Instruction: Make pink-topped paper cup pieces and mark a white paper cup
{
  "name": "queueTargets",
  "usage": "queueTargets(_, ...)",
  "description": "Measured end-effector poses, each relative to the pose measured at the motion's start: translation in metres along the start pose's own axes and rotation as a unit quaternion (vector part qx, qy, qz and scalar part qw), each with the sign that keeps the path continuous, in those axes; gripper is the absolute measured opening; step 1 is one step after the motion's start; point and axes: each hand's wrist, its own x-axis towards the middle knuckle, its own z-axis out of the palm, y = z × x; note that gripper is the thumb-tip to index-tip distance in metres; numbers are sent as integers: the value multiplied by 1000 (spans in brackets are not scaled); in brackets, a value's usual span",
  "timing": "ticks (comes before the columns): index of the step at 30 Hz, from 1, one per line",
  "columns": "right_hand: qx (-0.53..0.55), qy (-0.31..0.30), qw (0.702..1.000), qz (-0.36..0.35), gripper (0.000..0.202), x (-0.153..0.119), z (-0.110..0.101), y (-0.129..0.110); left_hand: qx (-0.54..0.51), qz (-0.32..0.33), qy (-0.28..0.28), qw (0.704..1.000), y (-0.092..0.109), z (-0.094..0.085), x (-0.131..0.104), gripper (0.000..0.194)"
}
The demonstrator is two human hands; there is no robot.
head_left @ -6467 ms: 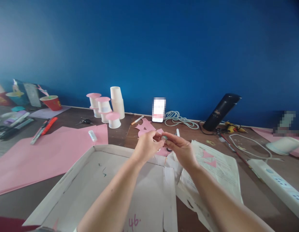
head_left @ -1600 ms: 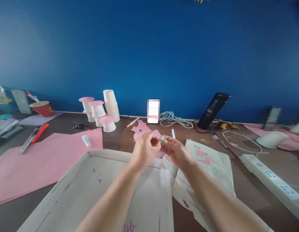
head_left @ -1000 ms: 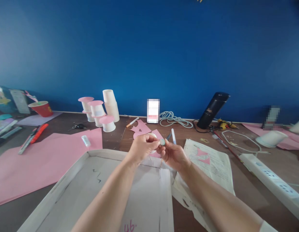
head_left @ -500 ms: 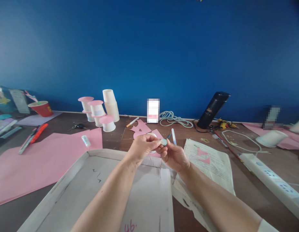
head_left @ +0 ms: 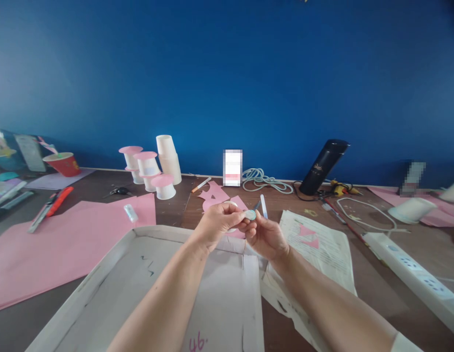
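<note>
My left hand (head_left: 220, 222) and my right hand (head_left: 266, 235) meet above the far edge of a white cardboard tray (head_left: 113, 274). Between their fingertips is a small pale disc with a blue-green rim (head_left: 251, 214); its exact kind is too small to make out. Both hands pinch it, the left from its left side and the right from its right. Behind my left hand a white round thing (head_left: 231, 202) is mostly hidden. Cut pink paper scraps (head_left: 215, 191) and a white-and-blue pen (head_left: 263, 206) lie just beyond the fingers.
Pink-topped paper cups (head_left: 147, 168) stand stacked beside plain white cups (head_left: 169, 161). A red utility knife (head_left: 58, 201) rests on pink paper (head_left: 83, 234). At the right are a black bottle (head_left: 324, 166), a printed sheet (head_left: 333, 254), and a white power strip (head_left: 414, 278).
The small disc has shifted slightly to the right between my fingertips, with more of it showing beside my left thumb. Both hands stay in nearly the same place.
</note>
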Motion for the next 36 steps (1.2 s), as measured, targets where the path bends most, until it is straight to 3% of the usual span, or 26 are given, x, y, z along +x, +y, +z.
queueTargets(30,-68,10,997,-25,23,-6,10,-7,-97,20,-93,991,4,1,-4,23)
queueTargets(32,-87,21,995,-33,21,-5,12,-8,-78,23,-77,994,3,-1,-2,21)
queueTargets(36,-120,50,990,-47,24,-1,14,-9,27,23,22,999,-1,-4,2,12)
